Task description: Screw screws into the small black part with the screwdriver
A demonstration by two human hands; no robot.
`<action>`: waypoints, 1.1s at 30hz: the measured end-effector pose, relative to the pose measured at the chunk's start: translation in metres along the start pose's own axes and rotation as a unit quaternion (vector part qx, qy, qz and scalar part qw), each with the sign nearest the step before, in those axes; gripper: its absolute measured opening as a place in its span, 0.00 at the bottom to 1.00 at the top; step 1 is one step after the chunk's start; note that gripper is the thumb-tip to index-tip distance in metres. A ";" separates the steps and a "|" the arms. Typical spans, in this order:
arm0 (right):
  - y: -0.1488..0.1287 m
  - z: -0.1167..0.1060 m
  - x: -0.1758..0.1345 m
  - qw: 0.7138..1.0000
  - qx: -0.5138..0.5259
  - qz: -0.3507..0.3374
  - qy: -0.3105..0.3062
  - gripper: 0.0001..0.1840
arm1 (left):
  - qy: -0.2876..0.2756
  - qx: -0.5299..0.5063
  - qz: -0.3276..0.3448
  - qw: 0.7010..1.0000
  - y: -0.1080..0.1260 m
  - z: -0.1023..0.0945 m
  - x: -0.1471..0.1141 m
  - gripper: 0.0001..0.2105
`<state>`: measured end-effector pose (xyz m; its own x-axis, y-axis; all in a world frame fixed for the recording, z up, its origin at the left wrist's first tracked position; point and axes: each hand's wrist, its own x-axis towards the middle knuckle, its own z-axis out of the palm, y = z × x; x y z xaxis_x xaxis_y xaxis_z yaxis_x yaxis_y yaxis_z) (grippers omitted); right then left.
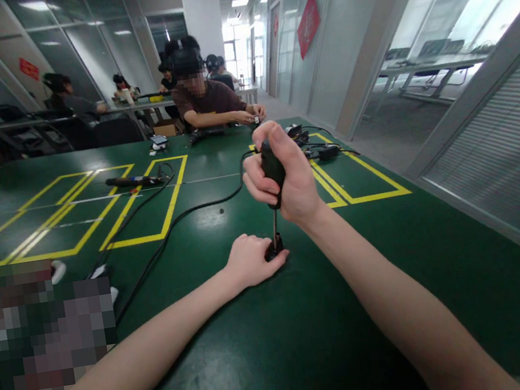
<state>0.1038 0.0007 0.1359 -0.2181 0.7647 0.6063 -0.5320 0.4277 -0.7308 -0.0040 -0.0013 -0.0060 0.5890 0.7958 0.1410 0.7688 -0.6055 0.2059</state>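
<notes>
My right hand [289, 177] is wrapped round the dark handle of a screwdriver [274, 170], held upright with its metal shaft pointing down. The tip of the shaft meets a small black part [275, 248] on the green table. My left hand [253, 259] lies low on the tabletop, its fingers and thumb closed round that black part. What kind of part it is I cannot make out, since the fingers hide much of it.
Yellow tape outlines mark the green table [244, 353]. A black cable [194, 211] runs across it. A dark pen-like tool [133, 181] lies at left; black adapters and cables [326, 151] lie behind my right hand. Across the table sits a person [206, 98] handling something small.
</notes>
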 end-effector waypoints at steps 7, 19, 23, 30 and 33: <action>-0.004 -0.008 0.000 0.999 0.001 -0.026 0.025 0.20 | 0.014 -0.023 0.014 1.000 -0.003 0.001 -0.001 0.23; -0.011 -0.016 0.005 0.996 0.059 0.012 -0.070 0.34 | 0.010 -0.023 0.011 1.000 0.000 0.000 -0.001 0.25; -0.014 -0.015 -0.002 0.997 0.033 0.022 -0.060 0.23 | 0.002 -0.031 0.010 0.999 0.001 0.000 0.000 0.25; -0.014 -0.015 0.000 0.999 0.016 -0.010 -0.032 0.18 | -0.004 -0.028 0.003 1.000 0.000 -0.001 -0.001 0.25; -0.019 -0.018 0.003 0.999 0.024 0.015 -0.032 0.22 | -0.007 -0.021 0.007 1.000 0.000 -0.001 -0.002 0.26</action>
<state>0.1277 0.0038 0.1460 -0.2857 0.7436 0.6045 -0.5625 0.3806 -0.7340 -0.0057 -0.0024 -0.0050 0.6034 0.7867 0.1306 0.7491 -0.6153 0.2453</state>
